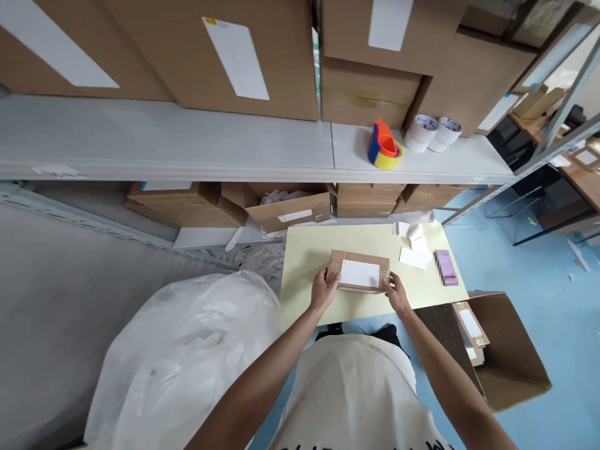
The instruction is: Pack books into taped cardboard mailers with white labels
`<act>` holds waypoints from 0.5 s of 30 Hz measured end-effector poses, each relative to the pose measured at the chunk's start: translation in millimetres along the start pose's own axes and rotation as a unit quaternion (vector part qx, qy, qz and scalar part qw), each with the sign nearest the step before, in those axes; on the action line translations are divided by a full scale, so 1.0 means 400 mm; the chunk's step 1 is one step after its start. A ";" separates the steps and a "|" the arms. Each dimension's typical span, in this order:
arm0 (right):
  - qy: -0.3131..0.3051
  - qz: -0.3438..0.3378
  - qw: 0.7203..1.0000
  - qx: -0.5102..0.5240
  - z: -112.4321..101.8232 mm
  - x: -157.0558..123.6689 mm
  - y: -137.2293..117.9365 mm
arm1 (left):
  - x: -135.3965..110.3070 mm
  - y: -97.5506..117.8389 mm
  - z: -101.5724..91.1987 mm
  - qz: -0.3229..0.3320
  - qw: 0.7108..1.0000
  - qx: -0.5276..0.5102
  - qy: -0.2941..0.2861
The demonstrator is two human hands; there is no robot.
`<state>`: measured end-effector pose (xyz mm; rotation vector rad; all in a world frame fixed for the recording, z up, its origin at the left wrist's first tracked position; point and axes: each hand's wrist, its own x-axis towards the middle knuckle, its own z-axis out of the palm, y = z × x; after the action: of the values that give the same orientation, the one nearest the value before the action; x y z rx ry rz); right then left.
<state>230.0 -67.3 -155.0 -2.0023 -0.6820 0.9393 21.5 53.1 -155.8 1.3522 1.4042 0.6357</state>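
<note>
A small cardboard box point(360, 257) with a white label point(360, 274) on its face is between my two hands, over the pale yellow table point(304, 240). My left hand point(324, 290) grips its left end, thumb on the front. On the right end, my right hand point(396, 292) holds the corner beside shiny clear tape. Whether the box rests on the table or is slightly raised, I cannot tell. To its right lie white paper slips point(414, 256) and a purple, pixelated item point(445, 267).
A large open carton point(515, 350) with labelled packages point(471, 324) stands at the lower right. White plastic wrapping point(187, 356) bulges at the left. Behind the table, a grey shelf point(210, 140) carries large cartons, a tape dispenser point(385, 147) and white tape rolls point(422, 131).
</note>
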 end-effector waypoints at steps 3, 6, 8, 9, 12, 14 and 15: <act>0.023 -0.003 1.000 -0.017 -0.044 -0.018 0.010 | -0.012 0.036 0.015 0.017 1.000 0.023 0.008; 0.061 0.006 0.997 -0.043 -0.126 -0.054 0.036 | -0.024 0.105 0.067 0.053 0.997 0.061 -0.016; 0.092 0.024 0.994 -0.049 -0.201 -0.086 0.057 | -0.034 0.163 0.127 0.085 0.991 0.091 -0.057; 0.110 0.033 0.992 -0.047 -0.244 -0.104 0.069 | -0.041 0.193 0.164 0.103 0.986 0.106 -0.083; 0.164 0.050 0.984 -0.044 -0.385 -0.163 0.111 | -0.071 0.269 0.295 0.137 0.964 0.153 -0.170; 0.204 0.060 0.976 -0.047 -0.482 -0.206 0.148 | -0.100 0.301 0.398 0.143 0.944 0.185 -0.233; 0.224 0.068 0.971 -0.048 -0.528 -0.229 0.169 | -0.117 0.311 0.452 0.146 0.932 0.200 -0.265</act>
<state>355.8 -261.8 -93.0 -2.2660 -0.3455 0.5039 225.3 -12.4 -88.0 1.9092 0.9208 0.1375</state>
